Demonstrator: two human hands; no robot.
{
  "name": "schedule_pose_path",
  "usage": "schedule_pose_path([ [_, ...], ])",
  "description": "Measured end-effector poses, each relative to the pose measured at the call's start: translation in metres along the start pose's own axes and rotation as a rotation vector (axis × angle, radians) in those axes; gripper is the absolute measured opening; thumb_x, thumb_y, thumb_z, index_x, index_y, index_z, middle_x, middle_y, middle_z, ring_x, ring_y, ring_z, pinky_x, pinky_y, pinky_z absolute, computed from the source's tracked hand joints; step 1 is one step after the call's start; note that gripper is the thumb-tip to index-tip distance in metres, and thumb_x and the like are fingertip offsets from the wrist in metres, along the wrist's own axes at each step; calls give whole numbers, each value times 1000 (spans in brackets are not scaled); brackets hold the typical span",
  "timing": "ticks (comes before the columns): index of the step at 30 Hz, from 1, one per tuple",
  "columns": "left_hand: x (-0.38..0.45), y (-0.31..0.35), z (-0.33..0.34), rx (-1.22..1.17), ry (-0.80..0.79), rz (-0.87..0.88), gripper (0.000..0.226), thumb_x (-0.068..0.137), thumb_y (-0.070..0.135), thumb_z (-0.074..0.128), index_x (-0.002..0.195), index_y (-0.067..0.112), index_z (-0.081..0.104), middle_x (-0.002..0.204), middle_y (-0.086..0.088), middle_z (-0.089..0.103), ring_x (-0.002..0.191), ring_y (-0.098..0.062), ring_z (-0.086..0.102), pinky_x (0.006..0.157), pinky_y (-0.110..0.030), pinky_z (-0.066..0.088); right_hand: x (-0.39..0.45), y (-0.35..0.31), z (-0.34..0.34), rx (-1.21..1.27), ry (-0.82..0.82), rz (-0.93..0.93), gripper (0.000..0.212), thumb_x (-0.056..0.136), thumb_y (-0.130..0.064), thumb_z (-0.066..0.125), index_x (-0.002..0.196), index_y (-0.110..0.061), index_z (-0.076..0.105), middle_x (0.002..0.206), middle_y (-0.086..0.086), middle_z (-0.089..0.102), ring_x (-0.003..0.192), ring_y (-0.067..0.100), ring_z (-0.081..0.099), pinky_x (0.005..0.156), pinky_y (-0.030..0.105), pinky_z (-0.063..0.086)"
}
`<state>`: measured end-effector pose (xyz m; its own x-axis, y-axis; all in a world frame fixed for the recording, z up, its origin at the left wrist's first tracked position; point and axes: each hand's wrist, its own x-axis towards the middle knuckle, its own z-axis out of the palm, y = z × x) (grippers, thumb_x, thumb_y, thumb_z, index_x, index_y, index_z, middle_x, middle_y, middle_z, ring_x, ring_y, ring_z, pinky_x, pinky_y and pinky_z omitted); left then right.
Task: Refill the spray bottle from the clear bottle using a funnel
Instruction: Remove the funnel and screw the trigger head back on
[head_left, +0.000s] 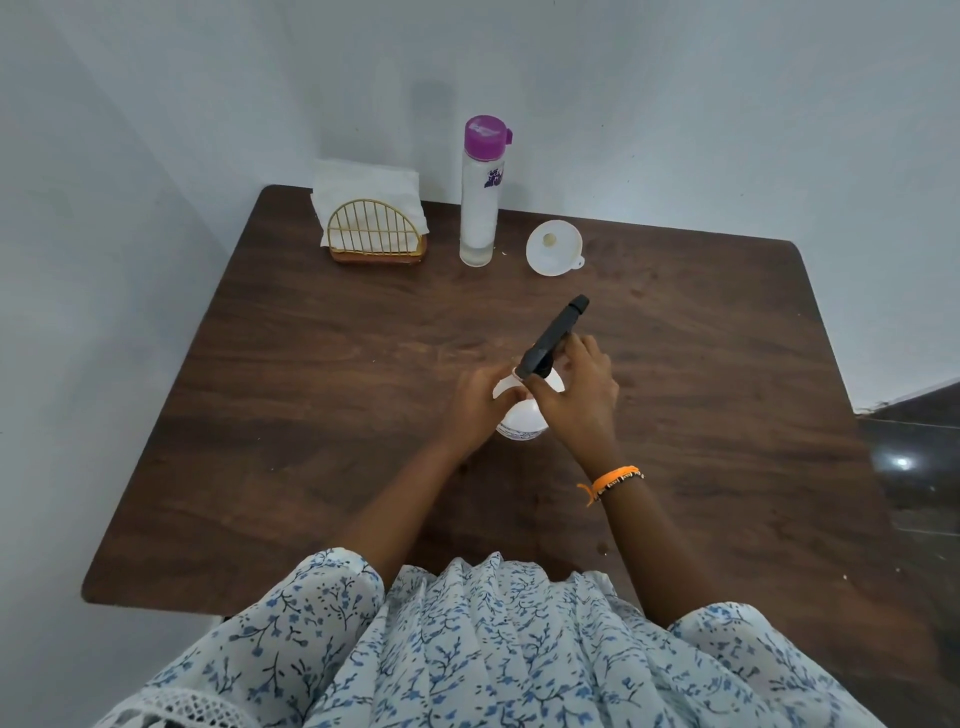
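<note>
Head view: spray bottle (521, 420) stands mid-table (311, 415), left hand (480, 402) wrapped around its white body, right hand (576, 397) gripping the black spray head (553, 338). Clear bottle (481, 195) with purple cap upright at far edge, white funnel (554, 247) lying just right of it, napkin holder (376, 231) to its left.

Left hand (475, 402): being held forward, fingers curled in a side grip | Right hand (576, 395): being held alongside, fingers bent, thumb pressed inward, closed in a grasp | Forearms: being extended, converging | Right wrist: being circled by an orange band (615, 478).
</note>
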<state>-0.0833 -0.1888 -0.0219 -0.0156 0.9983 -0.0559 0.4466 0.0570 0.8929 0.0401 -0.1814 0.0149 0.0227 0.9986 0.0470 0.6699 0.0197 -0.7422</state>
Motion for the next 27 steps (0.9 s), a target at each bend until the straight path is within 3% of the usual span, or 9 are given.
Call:
schedule_pose_path([
  [3,1,1,0,-17,3,11,30,85,6,60,114,9,65,109,-8,69,94,-13,59,70,-5,37,0,-1,-2,153,-92,3,26,80,-17,68,104,-16,57,100,-12,55,104,15,45,92,40,41],
  [6,3,0,-3,-103,-74,30,36,82,5,64,117,12,62,107,4,64,92,-4,58,74,-3,39,0,0,-8,169,-197,-41,24,86,-10,61,109,-17,59,95,-20,53,107,16,39,88,29,37],
  [8,5,-1,-8,-141,-152,59,39,80,7,68,118,14,61,108,9,61,96,-2,57,81,-2,39,3,0,-11,141,-248,-74,24,87,-10,59,110,-18,59,99,-15,57,107,17,38,88,27,35],
  [12,21,-10,-15,-14,-331,68,48,78,22,72,123,19,56,124,2,60,116,-13,53,98,-27,41,16,6,-19,62,-395,-129,22,89,-12,57,111,-15,60,113,1,59,111,22,36,88,25,31],
  [17,33,-15,-15,13,-519,66,62,79,27,71,135,18,45,140,-1,46,130,-15,42,110,-40,34,33,18,-26,5,-573,-224,20,92,-15,55,110,-23,56,118,-4,55,109,22,36,91,27,32],
  [21,30,-18,-8,3,-449,118,65,83,32,64,140,18,36,141,-1,44,130,-14,41,110,-36,34,29,24,-12,-64,-495,-223,24,93,-13,51,117,-10,50,115,5,49,103,26,38,88,27,29],
  [24,20,-18,2,-42,-332,200,59,84,20,58,138,9,35,136,-6,45,126,-12,41,107,-18,32,15,19,1,8,-334,-160,26,88,-15,47,112,-4,47,108,5,47,95,17,33,86,33,36],
  [27,14,-17,8,-83,-243,221,54,85,9,55,135,15,38,132,-1,46,124,-8,41,105,-15,31,5,16,13,24,-181,-124,24,86,-11,48,109,-4,47,108,9,50,95,16,34,87,42,42],
])
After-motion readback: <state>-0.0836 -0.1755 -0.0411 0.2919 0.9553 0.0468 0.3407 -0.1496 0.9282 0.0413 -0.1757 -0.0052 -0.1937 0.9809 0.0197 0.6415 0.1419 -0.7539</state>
